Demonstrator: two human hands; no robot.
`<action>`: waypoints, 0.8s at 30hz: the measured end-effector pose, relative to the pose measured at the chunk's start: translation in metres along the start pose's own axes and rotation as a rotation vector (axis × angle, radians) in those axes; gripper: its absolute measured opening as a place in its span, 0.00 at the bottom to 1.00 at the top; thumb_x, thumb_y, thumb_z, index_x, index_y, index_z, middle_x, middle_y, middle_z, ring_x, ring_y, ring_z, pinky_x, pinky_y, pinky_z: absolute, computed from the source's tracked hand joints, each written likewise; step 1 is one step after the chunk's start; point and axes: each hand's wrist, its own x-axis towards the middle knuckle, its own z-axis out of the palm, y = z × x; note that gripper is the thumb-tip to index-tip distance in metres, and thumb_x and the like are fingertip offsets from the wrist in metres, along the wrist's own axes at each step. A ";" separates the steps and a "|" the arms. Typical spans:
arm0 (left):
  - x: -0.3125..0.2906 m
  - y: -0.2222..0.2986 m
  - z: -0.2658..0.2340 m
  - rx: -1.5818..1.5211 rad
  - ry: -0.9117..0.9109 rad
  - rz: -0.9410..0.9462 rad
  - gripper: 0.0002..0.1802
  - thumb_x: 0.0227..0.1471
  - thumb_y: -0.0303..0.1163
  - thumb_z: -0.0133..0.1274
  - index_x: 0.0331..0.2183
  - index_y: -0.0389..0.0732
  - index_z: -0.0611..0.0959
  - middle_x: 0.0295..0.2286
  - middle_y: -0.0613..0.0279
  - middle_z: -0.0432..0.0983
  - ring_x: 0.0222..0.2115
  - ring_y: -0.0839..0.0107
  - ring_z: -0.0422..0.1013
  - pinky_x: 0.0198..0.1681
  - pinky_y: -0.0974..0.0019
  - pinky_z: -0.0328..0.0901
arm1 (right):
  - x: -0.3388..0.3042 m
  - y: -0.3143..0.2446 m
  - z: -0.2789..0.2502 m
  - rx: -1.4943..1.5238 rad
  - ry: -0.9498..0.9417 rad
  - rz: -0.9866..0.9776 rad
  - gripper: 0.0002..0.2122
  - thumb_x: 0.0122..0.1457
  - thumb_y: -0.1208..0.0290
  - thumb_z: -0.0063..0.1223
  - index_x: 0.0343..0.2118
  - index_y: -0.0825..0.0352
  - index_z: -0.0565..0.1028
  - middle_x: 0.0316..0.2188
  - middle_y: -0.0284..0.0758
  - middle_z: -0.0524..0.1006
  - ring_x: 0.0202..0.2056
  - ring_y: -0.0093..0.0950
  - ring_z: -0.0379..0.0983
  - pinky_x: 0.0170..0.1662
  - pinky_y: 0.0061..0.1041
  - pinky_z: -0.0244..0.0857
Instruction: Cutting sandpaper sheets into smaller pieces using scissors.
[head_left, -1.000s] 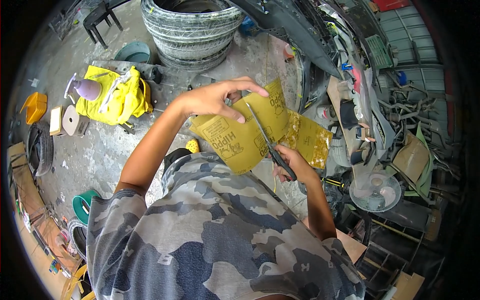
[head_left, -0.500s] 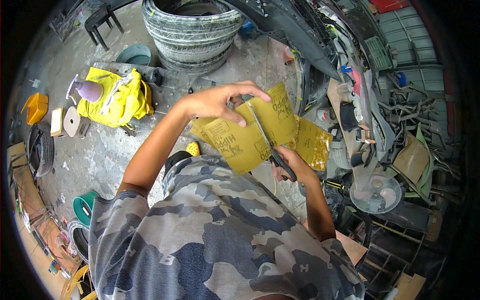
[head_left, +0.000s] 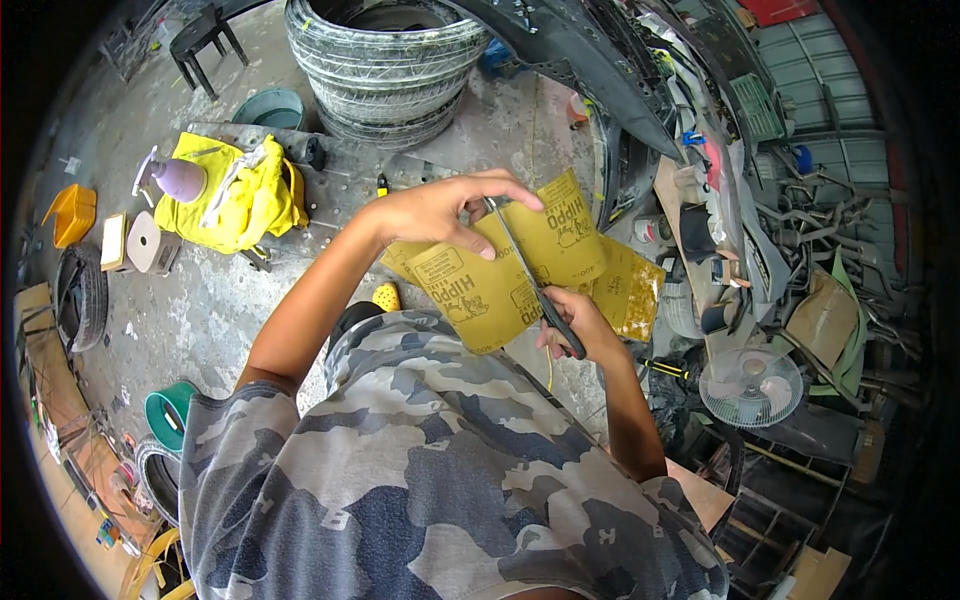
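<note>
A sheet of yellow-brown sandpaper (head_left: 465, 290), printed side up, is held in front of me. My left hand (head_left: 440, 210) grips its far edge, thumb on the printed face and fingers curled over. My right hand (head_left: 585, 325) is closed round the dark handles of a pair of scissors (head_left: 525, 262). The blades lie across the paper, and their tips reach close to my left fingers. The handles look near each other. Behind the sheet, on the right, shows another yellow-brown sheet (head_left: 628, 290) with a pale, worn edge; what supports it is hidden.
A stack of dusty tyres (head_left: 385, 75) stands ahead. On the left, a low bench bears a yellow cloth (head_left: 235, 215) and a lilac pump bottle (head_left: 180, 180). A fan (head_left: 750, 385) and metal parts crowd the right. A yellow clog (head_left: 387, 297) shows below the paper.
The scissors have shifted slightly up and left, so their tips are nearer my left fingers. The handles have drawn together. The sandpaper has tilted a little; my left hand has hardly moved.
</note>
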 end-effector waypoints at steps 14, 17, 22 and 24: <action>0.003 0.000 0.001 -0.011 0.002 0.001 0.36 0.36 0.26 0.63 0.51 0.49 0.72 0.47 0.68 0.67 0.42 0.75 0.63 0.35 0.73 0.59 | -0.003 -0.010 0.006 -0.037 0.054 0.013 0.18 0.50 0.82 0.57 0.44 0.75 0.68 0.18 0.34 0.73 0.14 0.17 0.68 0.13 0.15 0.53; 0.004 0.000 0.000 -0.014 0.001 0.003 0.36 0.36 0.26 0.63 0.51 0.49 0.72 0.47 0.68 0.67 0.42 0.75 0.63 0.34 0.73 0.59 | -0.004 -0.010 0.008 -0.018 0.076 0.013 0.17 0.50 0.82 0.57 0.44 0.75 0.68 0.18 0.32 0.72 0.13 0.17 0.66 0.12 0.16 0.53; 0.005 0.000 -0.001 0.000 -0.001 -0.002 0.36 0.36 0.26 0.63 0.51 0.49 0.72 0.47 0.68 0.67 0.41 0.75 0.63 0.34 0.73 0.59 | -0.002 -0.005 0.009 -0.027 0.084 0.010 0.17 0.49 0.80 0.58 0.43 0.74 0.68 0.19 0.35 0.74 0.12 0.17 0.65 0.12 0.15 0.54; 0.004 0.004 -0.003 -0.020 -0.010 -0.068 0.36 0.36 0.26 0.64 0.51 0.49 0.73 0.47 0.68 0.67 0.40 0.76 0.63 0.34 0.73 0.59 | -0.001 -0.003 0.008 -0.025 0.086 0.003 0.18 0.49 0.80 0.58 0.44 0.73 0.68 0.20 0.37 0.76 0.11 0.17 0.65 0.12 0.15 0.55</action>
